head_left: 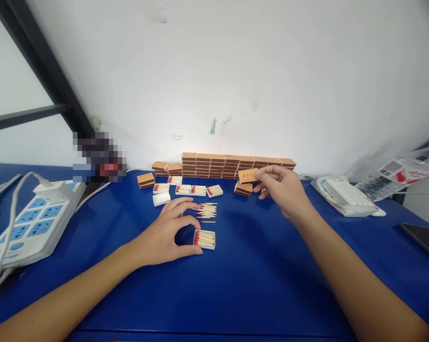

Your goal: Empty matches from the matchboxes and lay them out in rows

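Note:
My left hand (pixel 166 232) rests on the blue table (pixel 257 280), thumb and fingers curled around the left end of a white matchbox tray (pixel 204 239) filled with red-tipped matches. Just behind that tray lies a loose pile of matches (pixel 206 211). My right hand (pixel 280 188) is raised near the back and pinches an orange matchbox sleeve (pixel 248 175) between thumb and fingers. Under it sit two more sleeves (pixel 243 188).
A wall of stacked orange matchboxes (pixel 232 166) runs along the white wall. Several open filled trays (pixel 191 190) and one blank white tray (pixel 161 198) lie in front. A power strip (pixel 32 223) is at left, plastic-wrapped packages (pixel 346 195) and a dark phone (pixel 423 240) at right.

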Available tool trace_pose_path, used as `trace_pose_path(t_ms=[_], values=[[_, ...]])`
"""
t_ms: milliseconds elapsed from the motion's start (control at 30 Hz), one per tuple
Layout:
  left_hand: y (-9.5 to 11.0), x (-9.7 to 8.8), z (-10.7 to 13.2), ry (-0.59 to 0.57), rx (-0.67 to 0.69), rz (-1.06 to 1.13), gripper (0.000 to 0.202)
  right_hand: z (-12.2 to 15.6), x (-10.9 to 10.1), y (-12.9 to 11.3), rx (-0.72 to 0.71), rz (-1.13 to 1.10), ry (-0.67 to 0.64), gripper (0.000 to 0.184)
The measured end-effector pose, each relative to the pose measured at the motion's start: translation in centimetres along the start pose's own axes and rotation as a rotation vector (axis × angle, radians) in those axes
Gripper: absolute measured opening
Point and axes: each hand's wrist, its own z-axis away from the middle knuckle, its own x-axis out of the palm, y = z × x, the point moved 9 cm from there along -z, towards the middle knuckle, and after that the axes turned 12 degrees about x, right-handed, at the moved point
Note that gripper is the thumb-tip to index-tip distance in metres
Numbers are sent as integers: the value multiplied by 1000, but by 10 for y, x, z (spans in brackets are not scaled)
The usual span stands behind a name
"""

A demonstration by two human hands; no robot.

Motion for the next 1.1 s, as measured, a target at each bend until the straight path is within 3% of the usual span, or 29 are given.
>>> trace_pose_path(t_ms=[133, 300, 400, 633, 800, 1100], values=[[-7, -14, 1, 49, 18, -57, 53, -13, -13, 3, -94, 77, 55, 46], [-24, -53, 6, 146, 22, -205, 38, -24, 1, 20, -180, 201, -9, 53], [-37, -66, 12, 115, -4, -215, 40, -25, 8, 27, -177, 255, 11, 56], [-54, -56, 20, -22, -114, -253, 61, -25, 13, 36, -164, 402, 120, 36], [-58, -51, 21, -79, -147, -244, 67, -20, 13, 26, -275, 480, 211, 26], [-56, -51, 17, -90, -103, -199, 38, -6, 19, 15, -433, 740, 263, 47]])
